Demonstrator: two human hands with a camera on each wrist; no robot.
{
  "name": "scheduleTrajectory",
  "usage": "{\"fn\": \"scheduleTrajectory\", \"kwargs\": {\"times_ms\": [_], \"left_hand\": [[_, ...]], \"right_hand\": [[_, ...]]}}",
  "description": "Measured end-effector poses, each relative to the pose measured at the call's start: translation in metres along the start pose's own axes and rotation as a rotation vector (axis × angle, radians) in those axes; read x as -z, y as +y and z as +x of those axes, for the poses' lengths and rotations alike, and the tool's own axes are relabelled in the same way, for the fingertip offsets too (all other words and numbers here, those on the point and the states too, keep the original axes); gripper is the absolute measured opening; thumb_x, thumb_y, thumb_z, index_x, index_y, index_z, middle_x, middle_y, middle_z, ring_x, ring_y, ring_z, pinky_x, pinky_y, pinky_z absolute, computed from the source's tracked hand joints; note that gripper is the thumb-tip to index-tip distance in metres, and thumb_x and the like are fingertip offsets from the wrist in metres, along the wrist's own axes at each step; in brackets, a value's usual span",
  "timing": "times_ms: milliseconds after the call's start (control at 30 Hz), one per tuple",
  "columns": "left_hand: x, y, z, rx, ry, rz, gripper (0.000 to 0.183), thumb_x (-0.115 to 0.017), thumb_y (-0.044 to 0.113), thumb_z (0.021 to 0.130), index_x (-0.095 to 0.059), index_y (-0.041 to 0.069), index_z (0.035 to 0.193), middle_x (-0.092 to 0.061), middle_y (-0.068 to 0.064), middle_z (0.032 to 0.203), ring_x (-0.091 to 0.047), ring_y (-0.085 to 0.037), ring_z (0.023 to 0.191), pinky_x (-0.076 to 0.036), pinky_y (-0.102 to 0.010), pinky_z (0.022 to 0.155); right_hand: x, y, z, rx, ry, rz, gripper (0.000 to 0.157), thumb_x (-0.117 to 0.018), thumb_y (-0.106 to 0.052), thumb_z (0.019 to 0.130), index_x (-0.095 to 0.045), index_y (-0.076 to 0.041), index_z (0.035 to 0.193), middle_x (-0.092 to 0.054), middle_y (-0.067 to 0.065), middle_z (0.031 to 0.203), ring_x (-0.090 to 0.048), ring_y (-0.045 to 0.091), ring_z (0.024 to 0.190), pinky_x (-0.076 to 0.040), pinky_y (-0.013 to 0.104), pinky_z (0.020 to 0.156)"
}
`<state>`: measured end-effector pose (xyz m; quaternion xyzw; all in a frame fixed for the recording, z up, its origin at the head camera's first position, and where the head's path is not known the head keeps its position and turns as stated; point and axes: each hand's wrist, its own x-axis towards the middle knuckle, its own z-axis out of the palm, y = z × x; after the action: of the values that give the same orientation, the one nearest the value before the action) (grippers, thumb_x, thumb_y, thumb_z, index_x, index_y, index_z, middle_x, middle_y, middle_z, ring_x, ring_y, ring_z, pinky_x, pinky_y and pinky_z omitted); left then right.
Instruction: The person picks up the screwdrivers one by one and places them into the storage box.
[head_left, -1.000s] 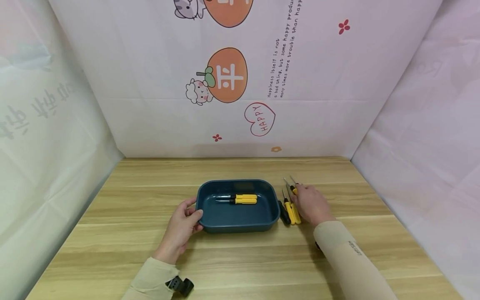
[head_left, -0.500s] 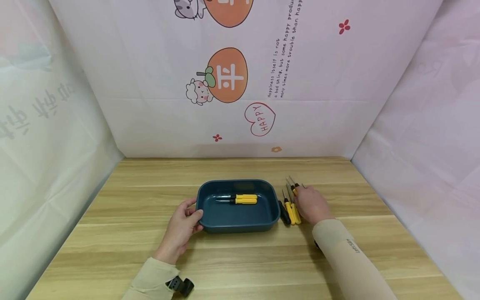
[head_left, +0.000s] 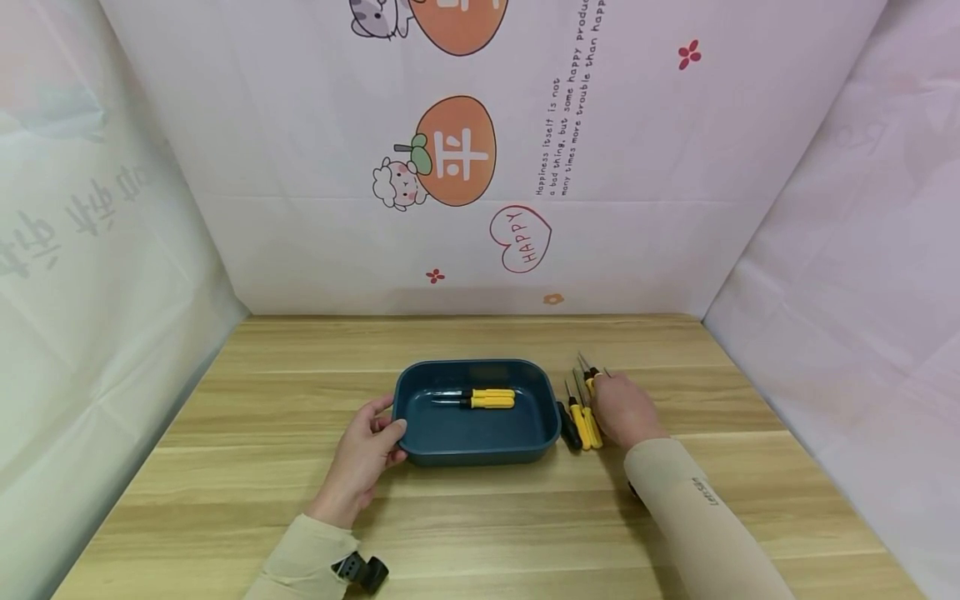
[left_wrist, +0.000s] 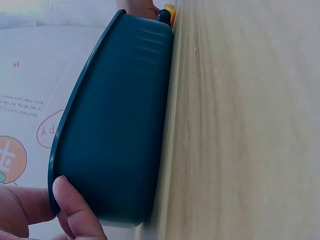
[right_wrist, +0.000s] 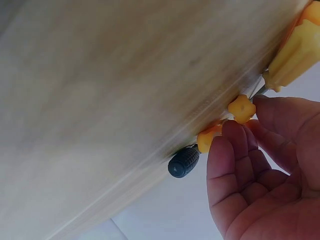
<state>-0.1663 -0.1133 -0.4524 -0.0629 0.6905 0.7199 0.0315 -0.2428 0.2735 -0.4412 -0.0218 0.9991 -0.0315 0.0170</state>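
In the head view my left hand (head_left: 366,454) grips the left end of a dark blue rectangular tray (head_left: 480,457), thumb over the rim. Two yellow-handled screwdrivers (head_left: 491,396) lie inside it. My right hand (head_left: 626,408) reaches over a group of screwdrivers right of the tray and hides part of them. The right wrist view shows its thumb and fingertips pinching a yellow screwdriver handle (right_wrist: 241,109), seen end-on. Left of that hand lie two more yellow screwdrivers (head_left: 585,425) and one with a black handle (head_left: 568,429), close to the tray's right wall.
The wood-grain table (head_left: 480,533) meets a printed white backdrop (head_left: 337,250) along its far edge. White sheets stand at both sides. A black wrist camera (head_left: 363,573) sits on the left sleeve.
Screwdriver shafts beyond my right fingers have shifted to the right and closer together; one tip now shows right of the fingers. My left hand and the tray have stayed put.
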Motion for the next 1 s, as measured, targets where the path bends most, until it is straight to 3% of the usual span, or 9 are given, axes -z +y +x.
{"fn": "scheduleTrajectory", "kwargs": {"times_ms": [300,1000], "left_hand": [[-0.0001,-0.0004,0.0,0.0,0.002,0.003,0.051,-0.059,0.009,0.106,-0.043,0.007,0.154,-0.043,-0.009,0.109,-0.055,-0.018,0.079,-0.055,-0.022,0.065],[-0.0004,0.0001,-0.0002,0.003,0.003,0.007,0.052,-0.058,0.009,0.106,-0.042,0.007,0.155,-0.043,-0.01,0.11,-0.055,-0.018,0.081,-0.056,-0.022,0.066]], "right_hand": [[0.0008,-0.0003,-0.0026,-0.02,-0.025,0.009,0.017,-0.055,-0.011,0.104,-0.065,0.003,0.105,-0.068,0.022,0.098,-0.068,0.036,0.091,-0.058,0.055,0.08],[-0.0008,0.004,-0.0026,-0.04,-0.04,0.017,0.02,-0.055,-0.011,0.102,-0.066,0.006,0.105,-0.069,0.024,0.097,-0.068,0.035,0.086,-0.059,0.055,0.076]]}}
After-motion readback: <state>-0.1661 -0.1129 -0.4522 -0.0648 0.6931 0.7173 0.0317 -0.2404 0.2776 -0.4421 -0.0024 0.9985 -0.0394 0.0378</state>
